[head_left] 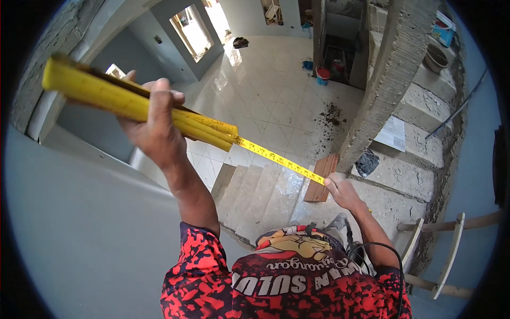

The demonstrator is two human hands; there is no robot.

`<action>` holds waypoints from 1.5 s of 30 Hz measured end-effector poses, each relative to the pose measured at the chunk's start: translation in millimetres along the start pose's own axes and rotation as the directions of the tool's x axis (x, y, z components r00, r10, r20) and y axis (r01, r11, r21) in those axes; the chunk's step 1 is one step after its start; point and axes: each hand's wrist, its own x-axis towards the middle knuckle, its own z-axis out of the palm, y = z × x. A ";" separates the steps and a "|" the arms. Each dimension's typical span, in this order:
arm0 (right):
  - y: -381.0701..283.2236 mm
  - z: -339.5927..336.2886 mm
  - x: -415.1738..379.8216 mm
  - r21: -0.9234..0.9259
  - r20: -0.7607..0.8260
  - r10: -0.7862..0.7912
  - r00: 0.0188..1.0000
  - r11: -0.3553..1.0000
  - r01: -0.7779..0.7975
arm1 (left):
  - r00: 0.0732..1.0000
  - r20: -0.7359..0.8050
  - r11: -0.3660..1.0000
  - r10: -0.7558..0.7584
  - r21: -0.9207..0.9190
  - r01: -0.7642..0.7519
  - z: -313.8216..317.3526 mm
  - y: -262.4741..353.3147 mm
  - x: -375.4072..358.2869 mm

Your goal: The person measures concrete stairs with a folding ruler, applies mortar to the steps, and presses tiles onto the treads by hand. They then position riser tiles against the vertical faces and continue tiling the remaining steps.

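My left hand (pixel 159 125) is raised at the upper left, its fingers wrapped round a long yellow bar-like object (pixel 106 95) that slants down to the right. From beside the bar's lower end a yellow measuring tape (pixel 281 160) runs taut down to the right. My right hand (pixel 342 190) pinches the tape at its lower right part. Just behind that hand a reddish-brown board (pixel 321 183) lies on the steps. How the tape joins the bar is partly hidden by the fingers.
Concrete stairs (pixel 249 194) descend below my hands, and more steps (pixel 419 106) rise at the right beside a rough concrete edge (pixel 390 80). A red and blue bucket (pixel 322 75) stands on the tiled floor (pixel 260 106). A wooden ladder (pixel 456 239) is at the lower right.
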 end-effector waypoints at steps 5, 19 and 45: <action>-37.4 -34.8 -18.1 -0.055 -0.071 -0.115 0.991 0.992 0.111 | 0.995 0.100 0.939 -0.025 0.344 -0.011 -0.2 -24.7 -10.9; -75.0 -80.9 -34.4 -0.463 0.183 -0.230 0.956 0.837 0.290 | 0.010 0.862 0.760 -0.507 0.452 -0.467 7.9 -94.4 -175.6; 11.3 37.8 -32.6 -0.028 0.449 -0.077 0.890 0.995 0.100 | -0.838 0.203 0.235 -0.506 0.968 0.093 -77.7 -115.4 -255.6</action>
